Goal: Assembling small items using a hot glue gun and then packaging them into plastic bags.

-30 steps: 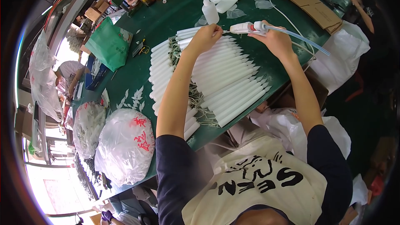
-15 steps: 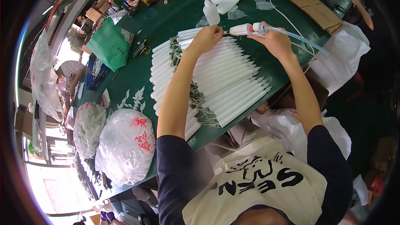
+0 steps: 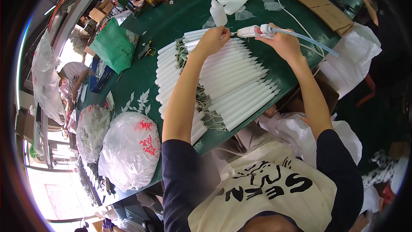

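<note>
My right hand (image 3: 281,45) is wrapped around a white and red hot-glue gun (image 3: 249,31), with a long translucent bluish glue stick (image 3: 309,38) coming out of its back. The gun's nozzle points left, close to the fingertips of my left hand (image 3: 214,41). Those fingers are pinched together at the far end of a row of white taper candles (image 3: 234,68); whatever small piece they grip is hidden. A second row of white tubes (image 3: 167,73) lies to the left, partly under my left forearm. Thin pale-green wires (image 3: 201,99) are bunched between the two rows.
White flame-shaped pieces (image 3: 143,99) lie left of the rows, near a stuffed clear plastic bag (image 3: 128,150). A green bag (image 3: 113,45) stands farther back. Beyond the gun are a white bottle (image 3: 218,13), a white cord (image 3: 296,21) and flat cardboard (image 3: 315,6). Other people sit around the table.
Both hands and the glue gun stay almost where they were, the nozzle still near my left fingertips. At the lower right edge, a grey-and-white patterned shape has come into sight.
</note>
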A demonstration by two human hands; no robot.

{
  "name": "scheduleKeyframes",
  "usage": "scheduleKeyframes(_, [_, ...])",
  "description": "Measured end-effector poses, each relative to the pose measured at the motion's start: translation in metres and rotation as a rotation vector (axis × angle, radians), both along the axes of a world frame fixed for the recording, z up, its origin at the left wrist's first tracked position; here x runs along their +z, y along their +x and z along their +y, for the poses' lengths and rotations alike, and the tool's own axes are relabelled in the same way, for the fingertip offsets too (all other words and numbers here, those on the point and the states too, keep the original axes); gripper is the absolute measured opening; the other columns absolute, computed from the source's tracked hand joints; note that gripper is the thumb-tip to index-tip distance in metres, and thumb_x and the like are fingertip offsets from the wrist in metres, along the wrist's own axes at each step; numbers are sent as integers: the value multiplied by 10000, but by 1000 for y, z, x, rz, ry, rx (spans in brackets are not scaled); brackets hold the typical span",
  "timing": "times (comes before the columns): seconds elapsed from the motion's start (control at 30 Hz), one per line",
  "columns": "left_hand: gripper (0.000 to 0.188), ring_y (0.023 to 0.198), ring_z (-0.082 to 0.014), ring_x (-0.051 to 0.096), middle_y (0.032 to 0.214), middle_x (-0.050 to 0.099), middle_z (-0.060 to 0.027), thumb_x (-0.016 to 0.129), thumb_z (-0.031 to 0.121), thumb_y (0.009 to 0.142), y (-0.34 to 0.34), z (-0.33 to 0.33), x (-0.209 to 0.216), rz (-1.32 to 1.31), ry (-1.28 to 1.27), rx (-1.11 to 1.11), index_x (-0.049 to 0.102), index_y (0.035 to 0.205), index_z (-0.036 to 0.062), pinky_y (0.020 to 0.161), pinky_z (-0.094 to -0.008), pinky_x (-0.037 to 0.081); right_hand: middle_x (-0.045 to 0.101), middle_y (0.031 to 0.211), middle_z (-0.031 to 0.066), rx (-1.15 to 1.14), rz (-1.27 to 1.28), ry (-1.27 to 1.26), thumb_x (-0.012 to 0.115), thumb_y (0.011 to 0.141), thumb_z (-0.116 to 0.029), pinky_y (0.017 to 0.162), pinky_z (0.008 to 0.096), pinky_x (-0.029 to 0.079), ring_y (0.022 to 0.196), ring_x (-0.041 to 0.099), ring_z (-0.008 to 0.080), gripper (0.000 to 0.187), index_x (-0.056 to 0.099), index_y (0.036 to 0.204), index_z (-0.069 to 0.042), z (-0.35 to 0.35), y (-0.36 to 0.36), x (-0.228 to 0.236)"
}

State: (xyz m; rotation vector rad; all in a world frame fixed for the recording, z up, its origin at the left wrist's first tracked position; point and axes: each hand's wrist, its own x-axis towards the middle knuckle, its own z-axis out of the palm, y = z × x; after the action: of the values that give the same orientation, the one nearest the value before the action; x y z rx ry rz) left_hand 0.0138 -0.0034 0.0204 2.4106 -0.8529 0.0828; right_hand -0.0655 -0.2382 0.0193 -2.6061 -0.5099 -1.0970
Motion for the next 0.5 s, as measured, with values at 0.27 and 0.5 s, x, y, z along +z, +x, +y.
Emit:
scheduleKeyframes(0.27, [228,768,-256,592,835,628,-151,527,170,838,0,0,0,-1,3,2,575,898,-45,736,-323,452,639,832,196,-1,-1,21,708,691,-405,483,314,476,522,587,306,443,627,712,29,-4,1,-2])
scheduleKeyframes(0.5, [227,762,-256,590,831,628,-152,526,171,837,0,0,-1,-14,0,4,575,894,-43,731,-324,451,640,819,193,-10,-7,5,708,695,-398,486,315,476,524,586,308,443,630,745,35,-3,2,-4])
